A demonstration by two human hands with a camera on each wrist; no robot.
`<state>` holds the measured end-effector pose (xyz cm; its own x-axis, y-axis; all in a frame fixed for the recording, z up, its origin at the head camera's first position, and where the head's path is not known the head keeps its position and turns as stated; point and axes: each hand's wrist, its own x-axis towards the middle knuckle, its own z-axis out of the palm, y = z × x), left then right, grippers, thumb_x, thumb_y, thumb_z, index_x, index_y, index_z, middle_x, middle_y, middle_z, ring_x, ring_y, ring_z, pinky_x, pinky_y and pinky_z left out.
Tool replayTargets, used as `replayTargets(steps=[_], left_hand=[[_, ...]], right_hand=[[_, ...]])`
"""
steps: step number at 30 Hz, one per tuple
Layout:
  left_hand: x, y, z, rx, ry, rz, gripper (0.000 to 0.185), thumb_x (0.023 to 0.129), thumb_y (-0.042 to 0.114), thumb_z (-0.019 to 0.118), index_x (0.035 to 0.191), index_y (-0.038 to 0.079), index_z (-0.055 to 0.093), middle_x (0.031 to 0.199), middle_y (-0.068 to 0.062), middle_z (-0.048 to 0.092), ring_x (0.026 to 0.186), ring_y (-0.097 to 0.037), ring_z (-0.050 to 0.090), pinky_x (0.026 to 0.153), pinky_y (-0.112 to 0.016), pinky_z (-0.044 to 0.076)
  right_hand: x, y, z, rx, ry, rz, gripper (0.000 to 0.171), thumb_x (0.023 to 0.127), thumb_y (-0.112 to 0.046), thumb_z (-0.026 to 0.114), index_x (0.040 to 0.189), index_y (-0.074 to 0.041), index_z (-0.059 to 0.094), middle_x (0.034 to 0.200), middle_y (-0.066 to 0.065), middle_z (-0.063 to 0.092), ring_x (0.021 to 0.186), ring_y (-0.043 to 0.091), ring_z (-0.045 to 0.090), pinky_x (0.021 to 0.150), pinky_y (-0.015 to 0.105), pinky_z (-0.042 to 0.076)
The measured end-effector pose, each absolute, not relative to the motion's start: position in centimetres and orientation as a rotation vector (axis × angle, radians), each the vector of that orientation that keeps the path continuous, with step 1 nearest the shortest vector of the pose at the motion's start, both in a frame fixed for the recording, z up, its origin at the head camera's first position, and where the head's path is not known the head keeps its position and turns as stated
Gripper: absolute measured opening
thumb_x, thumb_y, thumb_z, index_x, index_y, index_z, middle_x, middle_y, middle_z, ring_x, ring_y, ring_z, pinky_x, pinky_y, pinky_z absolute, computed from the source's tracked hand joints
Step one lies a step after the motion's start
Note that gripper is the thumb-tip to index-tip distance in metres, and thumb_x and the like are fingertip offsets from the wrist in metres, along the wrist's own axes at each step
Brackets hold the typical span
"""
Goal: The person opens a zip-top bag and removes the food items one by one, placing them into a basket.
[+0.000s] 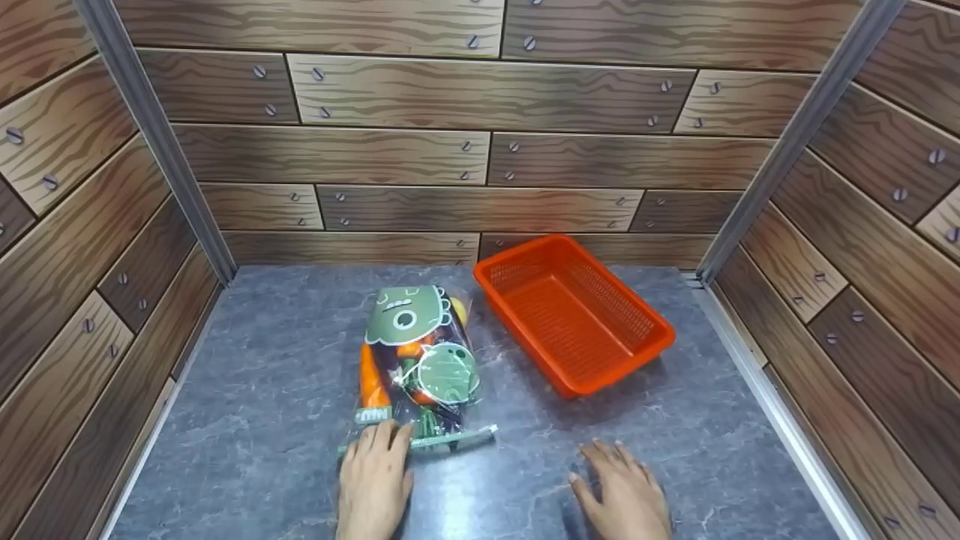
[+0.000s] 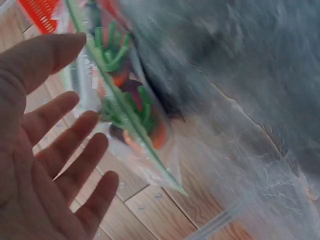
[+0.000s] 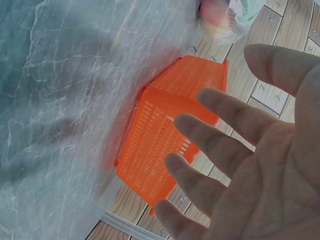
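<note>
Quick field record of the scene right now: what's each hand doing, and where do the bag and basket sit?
left hand: open, fingers straight, tips at the bag's near end
right hand: open, flat over the table, holding nothing
bag: clear, toys inside, lying flat mid-table
basket: orange, empty, right of the bag, not touching it
table: grey marble pattern
walls: wood-plank print on three sides

Left hand (image 1: 373, 480): near, left of centre, palm down, fingers straight and slightly spread, pointing far. Right hand (image 1: 622, 491): near, right of centre, palm down, fingers straight and spread, pointing far. The hands are apart. Both hold nothing.
</note>
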<state>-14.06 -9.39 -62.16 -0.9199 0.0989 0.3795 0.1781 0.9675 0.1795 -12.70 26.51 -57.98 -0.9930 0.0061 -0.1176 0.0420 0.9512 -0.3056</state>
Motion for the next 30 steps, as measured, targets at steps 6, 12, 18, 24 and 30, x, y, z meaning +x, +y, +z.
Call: replayTargets(steps=[6, 12, 18, 24, 30], left_hand=[[-15.9, -9.3, -62.9, -0.226, -2.616, -0.178, 0.04, 0.085, 0.006, 0.092, 0.118, 0.017, 0.074, 0.114, -0.006, 0.066, 0.106, -0.03, 0.063, 0.084, -0.045, 0.052], [-17.3, -9.4, -63.4, -0.286, -2.552, -0.109, 0.027, 0.091, 0.006, 0.08, 0.114, 0.016, 0.073, 0.11, -0.006, 0.064, 0.104, -0.031, 0.061, 0.084, -0.045, 0.05], [-18.3, -9.6, -63.3, -0.328, -2.467, -0.098, 0.024, 0.083, 0.016, 0.095, 0.099, 0.018, 0.077, 0.101, -0.003, 0.069, 0.097, -0.03, 0.066, 0.082, -0.045, 0.051], [-18.5, -9.5, -62.3, -0.346, -2.477, -0.059, 0.01, 0.091, 0.019, 0.085, 0.096, 0.018, 0.077, 0.097, -0.001, 0.071, 0.097, -0.026, 0.067, 0.085, -0.043, 0.053], [-18.6, -9.3, -60.6, -0.371, -2.46, -0.142, 0.02, 0.088, 0.01, 0.091, 0.1, 0.013, 0.075, 0.099, -0.003, 0.075, 0.099, -0.027, 0.073, 0.083, -0.044, 0.056]], right_hand=[[-12.6, 26.4, -57.7, 0.023, 3.025, -0.482, 0.056, 0.112, -0.047, 0.078, 0.158, -0.017, 0.074, 0.171, 0.015, 0.067, 0.167, 0.051, 0.053, 0.132, 0.084, 0.04], [-12.8, 26.3, -57.5, 0.016, 3.016, -0.466, 0.056, 0.111, -0.048, 0.078, 0.158, -0.018, 0.074, 0.172, 0.016, 0.067, 0.166, 0.052, 0.053, 0.131, 0.084, 0.042], [-13.2, 26.1, -56.9, 0.027, 3.011, -0.474, 0.056, 0.111, -0.045, 0.079, 0.16, -0.018, 0.073, 0.172, 0.015, 0.067, 0.167, 0.051, 0.052, 0.132, 0.083, 0.042], [-13.2, 25.8, -56.4, -0.007, 3.06, -0.5, 0.056, 0.111, -0.044, 0.08, 0.16, -0.018, 0.073, 0.173, 0.013, 0.066, 0.167, 0.049, 0.054, 0.132, 0.081, 0.043], [-13.5, 25.2, -55.8, -0.048, 3.13, -0.529, 0.054, 0.11, -0.042, 0.082, 0.158, -0.017, 0.074, 0.171, 0.012, 0.068, 0.162, 0.045, 0.061, 0.131, 0.075, 0.049]])
